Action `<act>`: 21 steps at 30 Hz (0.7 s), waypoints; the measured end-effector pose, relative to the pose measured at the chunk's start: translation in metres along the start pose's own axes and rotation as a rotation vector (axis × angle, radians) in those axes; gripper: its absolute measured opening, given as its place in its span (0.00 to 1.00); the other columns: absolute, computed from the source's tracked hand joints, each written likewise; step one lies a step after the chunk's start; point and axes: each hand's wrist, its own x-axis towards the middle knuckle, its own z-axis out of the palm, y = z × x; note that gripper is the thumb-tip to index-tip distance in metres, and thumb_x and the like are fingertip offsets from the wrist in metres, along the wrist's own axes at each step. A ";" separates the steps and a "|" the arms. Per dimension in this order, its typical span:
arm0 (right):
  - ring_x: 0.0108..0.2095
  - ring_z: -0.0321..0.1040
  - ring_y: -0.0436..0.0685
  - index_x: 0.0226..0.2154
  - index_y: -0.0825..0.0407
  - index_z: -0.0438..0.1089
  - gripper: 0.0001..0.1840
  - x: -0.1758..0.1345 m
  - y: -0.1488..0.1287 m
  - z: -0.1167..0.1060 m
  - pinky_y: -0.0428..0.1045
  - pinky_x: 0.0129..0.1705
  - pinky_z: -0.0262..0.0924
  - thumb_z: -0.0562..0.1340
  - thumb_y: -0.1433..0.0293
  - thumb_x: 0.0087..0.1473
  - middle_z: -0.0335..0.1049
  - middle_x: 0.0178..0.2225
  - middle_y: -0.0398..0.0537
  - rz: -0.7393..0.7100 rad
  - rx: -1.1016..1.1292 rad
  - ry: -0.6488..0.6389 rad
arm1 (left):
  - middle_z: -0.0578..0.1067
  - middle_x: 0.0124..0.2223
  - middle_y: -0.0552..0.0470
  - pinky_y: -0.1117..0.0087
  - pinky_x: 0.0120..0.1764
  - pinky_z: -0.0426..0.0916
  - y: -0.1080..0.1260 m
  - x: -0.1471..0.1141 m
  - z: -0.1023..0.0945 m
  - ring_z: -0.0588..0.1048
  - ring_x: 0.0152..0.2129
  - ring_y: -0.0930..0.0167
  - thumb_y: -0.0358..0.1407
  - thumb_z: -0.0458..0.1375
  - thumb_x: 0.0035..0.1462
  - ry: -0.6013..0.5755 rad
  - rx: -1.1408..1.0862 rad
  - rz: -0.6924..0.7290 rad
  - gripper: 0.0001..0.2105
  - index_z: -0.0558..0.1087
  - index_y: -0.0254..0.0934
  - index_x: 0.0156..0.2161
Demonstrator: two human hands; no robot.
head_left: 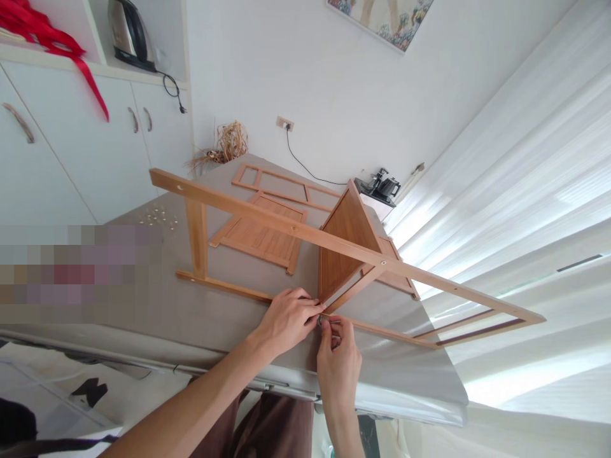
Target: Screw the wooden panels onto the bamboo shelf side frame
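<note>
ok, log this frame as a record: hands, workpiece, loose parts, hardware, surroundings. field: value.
left_hand: left hand at the near rail, by the crosspiece joint
right_hand: right hand pinching a small metal piece at that joint; type unclear
workpiece: wooden frame on edge, upright panel meeting it at the crosspiece
loose_parts: slatted panel, second frame and another panel, beyond the near rail
hardware: small pieces scattered, table's left side
surface: grey table
background: kettle on shelf, curtains right
</note>
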 end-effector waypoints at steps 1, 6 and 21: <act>0.25 0.72 0.56 0.38 0.48 0.65 0.19 0.000 0.000 0.000 0.49 0.29 0.61 0.54 0.50 0.62 0.77 0.31 0.46 0.010 0.005 0.002 | 0.83 0.46 0.54 0.63 0.46 0.70 0.000 0.000 0.000 0.76 0.43 0.67 0.32 0.60 0.63 0.001 0.003 0.001 0.13 0.78 0.45 0.51; 0.29 0.74 0.56 0.38 0.48 0.66 0.19 0.004 0.002 -0.002 0.49 0.32 0.63 0.55 0.50 0.60 0.78 0.32 0.46 0.066 0.075 -0.022 | 0.82 0.46 0.54 0.63 0.46 0.70 -0.002 0.000 0.003 0.76 0.43 0.68 0.32 0.60 0.63 0.011 0.020 0.014 0.13 0.78 0.46 0.51; 0.27 0.74 0.56 0.38 0.48 0.66 0.14 0.003 0.003 -0.005 0.48 0.32 0.63 0.57 0.55 0.59 0.76 0.28 0.43 0.083 0.174 -0.003 | 0.83 0.45 0.53 0.65 0.44 0.72 -0.002 0.001 0.003 0.77 0.42 0.68 0.31 0.62 0.60 0.025 0.063 0.021 0.13 0.79 0.45 0.49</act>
